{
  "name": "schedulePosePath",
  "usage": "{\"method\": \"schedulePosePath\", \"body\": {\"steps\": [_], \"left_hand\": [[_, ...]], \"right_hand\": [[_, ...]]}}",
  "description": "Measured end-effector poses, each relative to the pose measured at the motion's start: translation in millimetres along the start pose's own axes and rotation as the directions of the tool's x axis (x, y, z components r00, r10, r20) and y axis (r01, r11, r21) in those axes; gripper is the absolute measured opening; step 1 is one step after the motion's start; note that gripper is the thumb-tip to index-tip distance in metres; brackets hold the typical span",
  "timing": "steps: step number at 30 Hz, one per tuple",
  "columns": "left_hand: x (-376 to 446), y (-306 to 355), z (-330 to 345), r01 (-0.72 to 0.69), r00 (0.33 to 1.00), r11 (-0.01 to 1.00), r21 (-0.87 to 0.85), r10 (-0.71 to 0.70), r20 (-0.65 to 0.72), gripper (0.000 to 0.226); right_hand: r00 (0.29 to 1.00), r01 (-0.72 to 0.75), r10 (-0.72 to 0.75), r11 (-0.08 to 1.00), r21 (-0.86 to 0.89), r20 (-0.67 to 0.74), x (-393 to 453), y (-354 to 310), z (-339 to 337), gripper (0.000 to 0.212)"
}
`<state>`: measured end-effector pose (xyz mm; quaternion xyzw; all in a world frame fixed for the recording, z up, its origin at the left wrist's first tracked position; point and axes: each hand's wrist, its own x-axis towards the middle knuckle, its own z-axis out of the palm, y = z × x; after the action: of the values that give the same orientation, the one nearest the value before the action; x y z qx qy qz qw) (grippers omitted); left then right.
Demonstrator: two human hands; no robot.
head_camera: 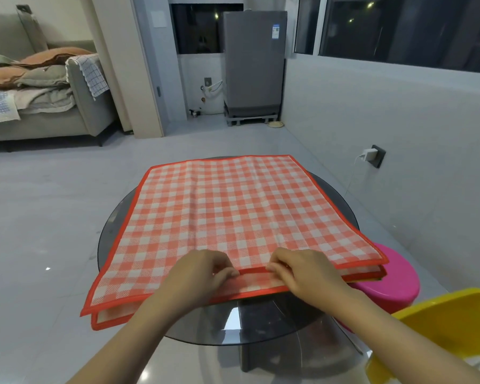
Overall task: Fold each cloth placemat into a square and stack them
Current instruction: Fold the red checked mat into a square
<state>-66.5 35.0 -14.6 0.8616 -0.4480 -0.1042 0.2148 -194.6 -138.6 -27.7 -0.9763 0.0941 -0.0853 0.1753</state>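
— Where is the red-and-white checked cloth placemat (227,212) lying?
— It is lying spread over the round dark glass tabletop (250,322), on top of another red-edged mat (106,318) peeking out beneath.
— And the hands?
— The left hand (203,275) and the right hand (302,273) are both pinching the near red hem — each grip clamped on the cloth, side by side.
— Anything nearby?
— A pink round stool (394,284) and a yellow plastic basin (455,322) are sitting at the right.
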Motion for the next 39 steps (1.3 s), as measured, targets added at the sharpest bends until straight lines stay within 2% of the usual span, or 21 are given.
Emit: {"method": "schedulePosePath", "body": {"steps": [3,8,11,13,15,18,23,26,30,35,39], "left_hand": [[0.3,6.7,-13.3,-0.004,0.999,1.0,0.019,0.005,-0.033,0.02],[1.9,21.3,-46.2,-0.004,0.999,1.0,-0.005,0.004,0.053,0.017],[5.3,28.8,-64.7,-0.017,0.998,0.999,0.041,0.015,0.054,0.015],[11.7,31.0,-72.0,-0.033,0.999,0.992,0.123,0.036,-0.019,0.013],[23.3,27.5,-74.4,-0.04,0.986,0.978,0.203,0.071,-0.15,0.012],[50.1,11.6,-66.7,-0.036,0.954,0.983,0.181,0.088,-0.286,0.015],[97.3,-17.8,-43.1,-0.018,0.911,0.977,0.211,0.103,-0.399,0.022],[115.8,-31.9,-26.1,0.038,0.923,0.973,0.227,0.053,-0.382,0.029],[128.0,-36.4,-13.0,0.073,0.957,0.975,0.208,-0.01,-0.29,0.038],[133.4,-34.8,3.4,0.073,0.979,0.98,0.183,-0.036,-0.2,0.037],[133.0,-36.1,12.6,0.129,0.981,0.97,0.206,-0.095,-0.167,0.043]], "right_hand": [[0.999,-0.01,0.008,1.0,-0.029,-0.045,4.3,-7.2,-11.9,0.025],[1.0,-0.005,0.008,0.994,-0.107,0.023,10.3,-20.5,-43.8,0.025],[1.0,0.018,-0.016,0.989,-0.147,0.014,15.5,-24.9,-61.5,0.022],[0.999,0.031,-0.036,0.984,-0.174,-0.023,22.7,-24.7,-70.2,0.018],[0.996,0.025,-0.039,0.985,-0.172,-0.079,35.9,-19.5,-75.1,0.015],[0.984,-0.007,-0.022,0.986,-0.166,-0.175,64.9,-6.2,-71.4,0.014],[0.963,-0.066,0.03,0.99,-0.128,-0.269,113.5,14.7,-42.8,0.014],[0.964,-0.118,0.09,0.988,-0.1,-0.251,135.8,28.4,-18.0,0.012],[0.972,-0.143,0.122,0.985,-0.096,-0.199,154.0,40.5,7.8,0.011],[0.959,-0.183,0.164,0.981,-0.063,-0.229,169.7,48.9,18.4,0.013],[0.954,-0.181,0.166,0.983,-0.037,-0.249,177.8,54.9,27.9,0.013]]}}
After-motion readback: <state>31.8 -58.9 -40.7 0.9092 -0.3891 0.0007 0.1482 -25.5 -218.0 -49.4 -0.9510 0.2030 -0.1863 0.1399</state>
